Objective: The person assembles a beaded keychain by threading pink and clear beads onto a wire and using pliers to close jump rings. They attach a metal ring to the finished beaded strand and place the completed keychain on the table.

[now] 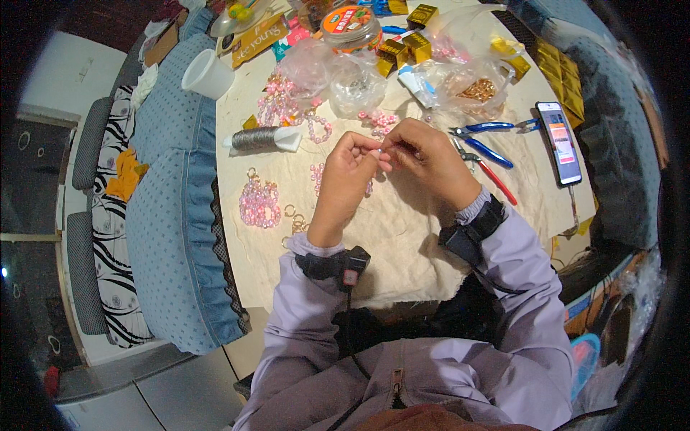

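Observation:
My left hand [345, 183] and my right hand [430, 159] meet over the cloth, fingertips pinched close together. A tiny pale speck shows between them, too small to name. Partly hidden behind my left hand lies a strand of pink beads [316, 176]. Just beyond my fingers is a cluster of pink beads [379, 122]. A bunch of pink and lilac beaded loops [259, 203] with gold rings rests to the left, beside loose gold rings [296, 219]. Right of my right hand lie blue-handled pliers [489, 152] and a red-handled tool [497, 181].
A spool of grey thread [262, 139] lies at left near a white plastic cup [208, 75]. Plastic bags [357, 85], a round jar [351, 30], a white-and-blue tube [417, 87] and gold boxes [417, 47] crowd the far side. A lit phone [558, 144] is at right.

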A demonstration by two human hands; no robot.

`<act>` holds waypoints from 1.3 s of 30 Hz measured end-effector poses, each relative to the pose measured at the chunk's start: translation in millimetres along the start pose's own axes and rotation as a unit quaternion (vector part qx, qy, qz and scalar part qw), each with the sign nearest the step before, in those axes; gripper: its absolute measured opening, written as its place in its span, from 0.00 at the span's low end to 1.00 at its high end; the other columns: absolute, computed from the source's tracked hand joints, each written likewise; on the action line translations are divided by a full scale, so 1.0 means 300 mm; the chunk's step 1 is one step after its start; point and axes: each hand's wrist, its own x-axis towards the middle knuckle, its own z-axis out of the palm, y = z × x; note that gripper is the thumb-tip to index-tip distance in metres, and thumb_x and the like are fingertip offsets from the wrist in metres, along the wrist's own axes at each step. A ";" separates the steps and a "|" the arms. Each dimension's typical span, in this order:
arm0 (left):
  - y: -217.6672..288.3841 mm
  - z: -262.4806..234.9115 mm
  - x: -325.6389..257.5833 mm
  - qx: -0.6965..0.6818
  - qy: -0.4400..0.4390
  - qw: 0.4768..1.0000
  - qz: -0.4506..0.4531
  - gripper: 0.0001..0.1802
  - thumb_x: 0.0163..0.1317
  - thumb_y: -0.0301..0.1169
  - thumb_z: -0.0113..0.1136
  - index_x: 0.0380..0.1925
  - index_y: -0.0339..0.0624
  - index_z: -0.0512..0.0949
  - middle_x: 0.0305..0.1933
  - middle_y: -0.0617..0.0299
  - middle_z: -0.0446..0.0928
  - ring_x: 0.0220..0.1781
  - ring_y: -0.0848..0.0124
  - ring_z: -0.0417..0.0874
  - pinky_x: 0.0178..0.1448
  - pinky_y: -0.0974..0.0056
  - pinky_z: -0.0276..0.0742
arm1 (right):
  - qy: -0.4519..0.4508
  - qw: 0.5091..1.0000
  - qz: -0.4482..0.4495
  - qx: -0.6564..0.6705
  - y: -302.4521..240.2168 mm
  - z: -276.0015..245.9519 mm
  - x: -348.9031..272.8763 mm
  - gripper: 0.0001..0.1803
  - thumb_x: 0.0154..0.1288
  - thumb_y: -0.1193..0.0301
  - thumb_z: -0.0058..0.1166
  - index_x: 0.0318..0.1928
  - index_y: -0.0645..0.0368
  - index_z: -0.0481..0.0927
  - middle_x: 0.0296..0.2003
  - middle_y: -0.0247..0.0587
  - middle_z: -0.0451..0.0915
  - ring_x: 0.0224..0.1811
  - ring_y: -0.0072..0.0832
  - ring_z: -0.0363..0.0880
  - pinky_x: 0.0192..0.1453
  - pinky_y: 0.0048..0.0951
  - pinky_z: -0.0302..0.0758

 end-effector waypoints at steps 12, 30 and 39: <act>0.019 -0.008 0.002 -0.042 -0.028 0.999 0.012 0.07 0.73 0.26 0.53 0.47 0.39 0.71 0.39 0.57 0.82 0.36 0.76 0.83 0.37 0.75 0.76 | 0.015 0.979 0.098 0.181 0.027 0.022 -0.001 0.12 0.67 0.80 0.56 0.49 0.60 0.72 0.36 0.34 0.78 0.35 0.19 0.77 0.40 0.23 0.77; -0.004 -0.002 0.004 -0.068 -0.054 0.996 0.025 0.11 0.69 0.25 0.59 0.48 0.35 0.73 0.40 0.53 0.83 0.37 0.73 0.85 0.38 0.73 0.78 | 0.013 0.996 0.015 0.083 0.023 -0.003 -0.005 0.10 0.59 0.83 0.53 0.37 0.59 0.67 0.28 0.36 0.70 0.30 0.25 0.73 0.35 0.28 0.72; -0.006 -0.022 0.005 -0.167 -0.051 0.984 -0.020 0.09 0.68 0.25 0.61 0.45 0.34 0.76 0.37 0.50 0.84 0.36 0.69 0.86 0.41 0.70 0.81 | 0.004 0.990 0.047 0.136 0.007 0.006 0.000 0.10 0.62 0.84 0.54 0.39 0.59 0.69 0.32 0.31 0.75 0.35 0.18 0.76 0.40 0.21 0.76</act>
